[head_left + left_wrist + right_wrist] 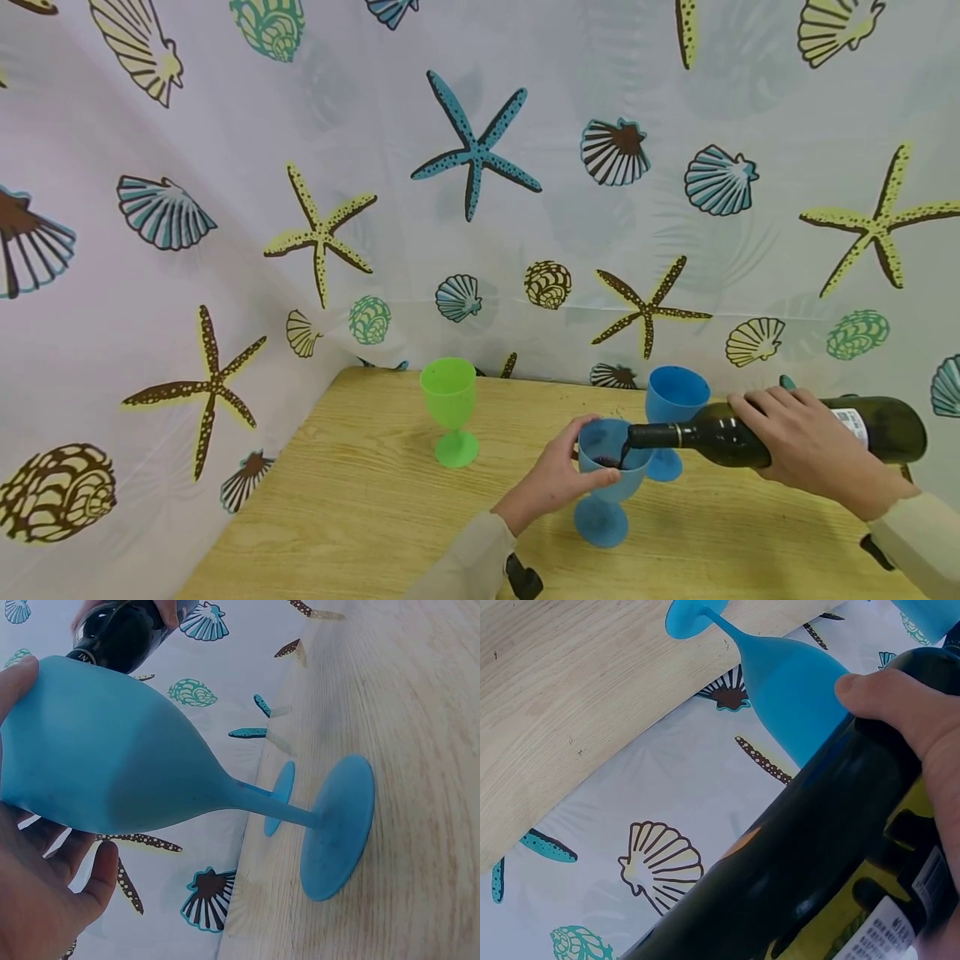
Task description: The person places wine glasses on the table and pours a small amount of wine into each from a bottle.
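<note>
My right hand [810,442] grips a dark green wine bottle [723,437] that lies almost level, its neck over the rim of a light blue goblet [617,483]. Dark red liquid runs from the mouth, and some shows inside the goblet. Around that goblet's bowl, my left hand [555,479] holds thumb and fingers on the near and left sides. In the left wrist view the goblet's foot [341,829] appears to stand on the table. The bottle's label [881,930] shows in the right wrist view.
A second, deeper blue goblet [675,396] stands just behind the bottle neck. To the left is a green goblet [450,396] on the wooden table [360,492]. Small dark specks lie near the back edge. A curtain printed with shells and starfish [480,250] hangs behind and to the left.
</note>
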A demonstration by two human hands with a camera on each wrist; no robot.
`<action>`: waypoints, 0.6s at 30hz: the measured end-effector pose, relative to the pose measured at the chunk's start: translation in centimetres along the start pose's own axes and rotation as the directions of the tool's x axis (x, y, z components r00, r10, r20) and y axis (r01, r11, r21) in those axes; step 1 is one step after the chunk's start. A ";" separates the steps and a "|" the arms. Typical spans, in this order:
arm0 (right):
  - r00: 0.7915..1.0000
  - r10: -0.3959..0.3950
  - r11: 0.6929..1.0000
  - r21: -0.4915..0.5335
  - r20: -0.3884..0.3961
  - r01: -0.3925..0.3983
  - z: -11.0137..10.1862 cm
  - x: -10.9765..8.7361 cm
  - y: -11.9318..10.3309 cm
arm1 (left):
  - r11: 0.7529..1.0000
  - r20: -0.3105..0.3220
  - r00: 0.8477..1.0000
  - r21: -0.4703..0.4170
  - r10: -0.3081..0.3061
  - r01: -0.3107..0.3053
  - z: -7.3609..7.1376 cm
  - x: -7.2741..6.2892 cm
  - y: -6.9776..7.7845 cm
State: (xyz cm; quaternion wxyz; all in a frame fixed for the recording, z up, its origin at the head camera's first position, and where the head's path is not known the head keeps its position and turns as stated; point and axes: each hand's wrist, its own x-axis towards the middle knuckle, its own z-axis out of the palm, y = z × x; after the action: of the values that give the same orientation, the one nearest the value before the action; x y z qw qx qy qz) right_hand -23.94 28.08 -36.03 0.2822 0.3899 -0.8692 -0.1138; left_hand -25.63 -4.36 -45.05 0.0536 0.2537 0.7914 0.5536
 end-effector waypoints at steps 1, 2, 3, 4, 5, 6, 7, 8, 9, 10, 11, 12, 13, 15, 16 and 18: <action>1.000 0.001 1.000 0.001 0.000 -0.001 0.0 0.0 0.0 | 1.000 0.001 1.000 -0.002 0.000 0.000 0.0 0.0 0.0; 1.000 0.001 1.000 0.002 0.001 -0.001 0.0 0.0 0.0 | 1.000 0.000 1.000 -0.001 -0.003 0.003 0.0 0.0 0.0; 1.000 0.002 1.000 0.002 0.002 -0.002 0.0 0.1 0.0 | 1.000 -0.001 1.000 -0.002 -0.004 0.004 0.0 0.0 0.0; 1.000 0.004 1.000 0.001 0.002 -0.004 0.0 0.1 0.0 | 1.000 -0.001 1.000 -0.002 -0.007 0.007 0.0 0.0 0.0; 1.000 0.006 1.000 0.001 0.002 -0.006 0.0 0.1 0.0 | 1.000 -0.001 1.000 -0.002 -0.010 0.010 0.0 0.0 0.1; 1.000 0.008 1.000 0.001 0.001 -0.008 0.0 0.1 0.0 | 1.000 -0.001 1.000 -0.004 -0.011 0.011 0.0 0.0 0.1; 1.000 0.009 1.000 0.002 0.000 -0.009 0.0 0.1 0.0 | 1.000 -0.001 1.000 -0.004 -0.013 0.013 0.0 0.0 0.1; 1.000 0.010 1.000 0.002 -0.001 -0.010 0.0 0.1 0.0 | 1.000 -0.002 1.000 -0.005 -0.014 0.014 0.0 0.0 0.1; 1.000 0.012 1.000 0.001 0.000 -0.012 0.0 0.1 0.0 | 1.000 -0.002 1.000 -0.007 -0.012 0.012 0.0 0.0 0.1; 1.000 0.014 1.000 0.001 0.002 -0.014 0.0 0.1 0.0 | 1.000 -0.002 1.000 -0.008 -0.010 0.010 0.0 0.0 0.1; 1.000 0.014 1.000 -0.001 0.006 -0.014 0.0 0.1 0.0 | 1.000 -0.002 1.000 -0.011 -0.009 0.009 0.0 0.0 0.1; 1.000 0.013 1.000 -0.004 0.010 -0.013 0.0 0.1 0.0 | 1.000 -0.004 1.000 -0.015 -0.008 0.008 0.0 0.0 0.1; 1.000 0.013 1.000 -0.006 0.015 -0.012 -0.1 0.2 0.0 | 1.000 -0.006 1.000 -0.018 -0.005 0.005 0.0 0.0 0.0; 1.000 0.014 1.000 -0.009 0.025 -0.013 -0.1 0.2 -0.1 | 1.000 -0.009 1.000 -0.023 -0.002 0.002 0.0 0.0 0.0; 1.000 0.013 1.000 -0.010 0.027 -0.013 -0.2 0.2 -0.1 | 1.000 -0.011 1.000 -0.026 -0.002 0.002 0.1 0.0 0.0; 0.999 0.014 1.000 -0.010 0.029 -0.013 -0.2 0.3 -0.1 | 1.000 -0.015 1.000 -0.026 0.001 -0.001 0.1 0.0 0.0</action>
State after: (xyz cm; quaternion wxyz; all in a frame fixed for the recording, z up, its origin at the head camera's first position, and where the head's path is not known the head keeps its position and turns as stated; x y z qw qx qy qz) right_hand -23.89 27.80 -35.84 0.2721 0.3810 -0.8752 -0.1215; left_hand -25.58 -4.28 -45.07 0.0507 0.2491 0.7844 0.5657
